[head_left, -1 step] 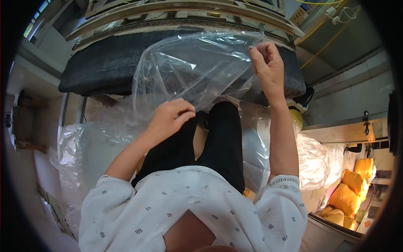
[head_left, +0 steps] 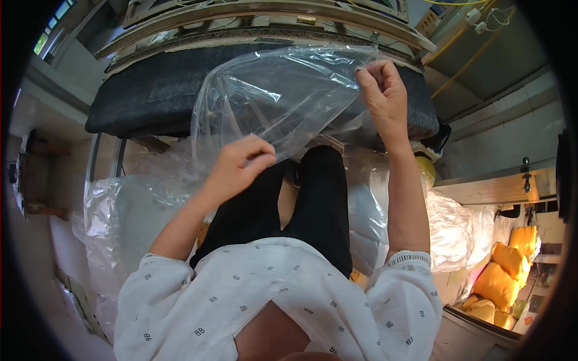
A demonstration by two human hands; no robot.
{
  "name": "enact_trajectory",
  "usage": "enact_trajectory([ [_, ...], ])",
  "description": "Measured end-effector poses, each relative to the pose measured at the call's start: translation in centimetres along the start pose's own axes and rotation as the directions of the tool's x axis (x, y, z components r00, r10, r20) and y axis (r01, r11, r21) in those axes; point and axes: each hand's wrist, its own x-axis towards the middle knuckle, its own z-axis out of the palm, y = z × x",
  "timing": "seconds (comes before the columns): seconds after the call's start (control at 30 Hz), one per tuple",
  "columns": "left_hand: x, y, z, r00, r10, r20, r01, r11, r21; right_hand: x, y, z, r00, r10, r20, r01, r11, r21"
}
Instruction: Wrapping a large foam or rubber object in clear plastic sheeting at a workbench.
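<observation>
A clear plastic sheet (head_left: 259,90) spreads in loose, shiny folds across the dark padded edge in front of me and droops toward my knees. My right hand (head_left: 384,99) is raised at the sheet's far right corner, thumb and fingers pinched on the film. Lower and to the left, above my lap, my left hand (head_left: 241,165) has its fingers curled against the thumb at the sheet's near edge. The film there is thin and see-through, so its exact line between those fingers is hard to make out.
Behind the sheet runs a black padded edge (head_left: 138,93) with a long wooden frame (head_left: 271,12) above it. More clear plastic (head_left: 138,210) lies below on both sides. Yellow bundles (head_left: 497,283) sit at lower right, under a wooden board (head_left: 494,188). Yellow cables hang at upper right.
My left hand has shifted slightly left and up, its fingers still curled. My right hand and the sheet's far corner stay in place.
</observation>
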Motion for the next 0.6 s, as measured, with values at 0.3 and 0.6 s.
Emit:
enact_trajectory([
  [0.3,0.2,5.5,0.4,0.977,-0.086,-0.197,0.073,0.995,-0.071,-2.5,-3.3,-0.2,0.996,-0.076,0.044,0.075,0.997,0.028],
  [0.6,-0.1,3.3,-4.1,0.919,-0.017,-0.393,-0.074,0.974,-0.215,-4.4,-4.1,-2.1,0.994,-0.083,0.076,0.092,0.99,-0.112],
])
